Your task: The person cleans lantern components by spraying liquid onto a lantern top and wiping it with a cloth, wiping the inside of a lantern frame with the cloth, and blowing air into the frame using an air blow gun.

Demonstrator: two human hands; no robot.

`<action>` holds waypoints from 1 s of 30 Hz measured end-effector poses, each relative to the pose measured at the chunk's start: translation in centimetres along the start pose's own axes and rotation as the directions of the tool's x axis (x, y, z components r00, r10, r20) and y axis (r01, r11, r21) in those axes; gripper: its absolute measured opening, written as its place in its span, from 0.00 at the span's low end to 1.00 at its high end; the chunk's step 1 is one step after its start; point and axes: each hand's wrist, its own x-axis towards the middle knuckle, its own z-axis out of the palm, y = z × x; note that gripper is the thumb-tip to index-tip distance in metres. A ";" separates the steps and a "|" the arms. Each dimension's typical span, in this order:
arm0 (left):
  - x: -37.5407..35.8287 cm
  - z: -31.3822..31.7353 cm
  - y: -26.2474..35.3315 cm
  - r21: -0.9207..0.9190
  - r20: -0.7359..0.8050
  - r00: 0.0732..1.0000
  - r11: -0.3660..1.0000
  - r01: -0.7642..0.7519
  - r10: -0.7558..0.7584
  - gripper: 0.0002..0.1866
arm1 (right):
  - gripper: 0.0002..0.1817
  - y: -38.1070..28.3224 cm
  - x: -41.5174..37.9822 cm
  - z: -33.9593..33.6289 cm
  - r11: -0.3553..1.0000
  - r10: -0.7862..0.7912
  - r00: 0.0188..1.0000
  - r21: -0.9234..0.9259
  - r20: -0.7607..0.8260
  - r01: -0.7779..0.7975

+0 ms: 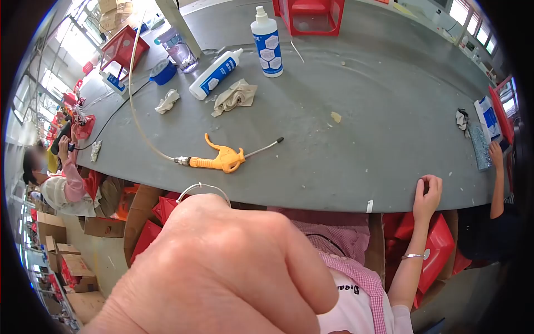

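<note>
My left hand (222,267) is very close to the camera and fills the lower middle of the head view. Its knuckles are bent and the fingers curl under; whatever they hold, if anything, is hidden. My right hand (427,196) rests at the table's front edge with loosely bent fingers, thumb apart and nothing in it. Beyond the left hand lies a yellow air blow gun (219,160) with a thin metal nozzle, joined to a pale hose (135,106). A thin pale loop (201,185) shows just above the left hand's knuckles.
On the grey table (311,150) are an upright white bottle (268,47), a lying bottle (216,75), crumpled cloth (236,97), blue tape (162,72) and a water bottle (179,51). A red frame (309,16) stands behind. Co-workers sit left (69,181) and right (484,222).
</note>
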 end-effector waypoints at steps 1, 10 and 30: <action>-0.3 -0.2 -0.4 -0.023 0.001 1.000 1.000 -0.018 0.018 0.05 | 0.04 0.2 0.0 -0.2 1.000 0.003 1.000 0.005 0.006 -0.003; 4.7 -1.1 -7.3 -0.135 -0.080 0.975 0.967 -0.218 0.208 0.03 | 0.04 0.8 0.2 -0.5 0.997 -0.078 0.997 -0.031 -0.020 0.077; -44.2 8.3 -4.6 -0.523 -0.709 -0.701 0.609 0.596 0.076 0.04 | 0.05 -11.1 2.1 2.6 0.896 -0.307 0.929 0.392 0.209 0.208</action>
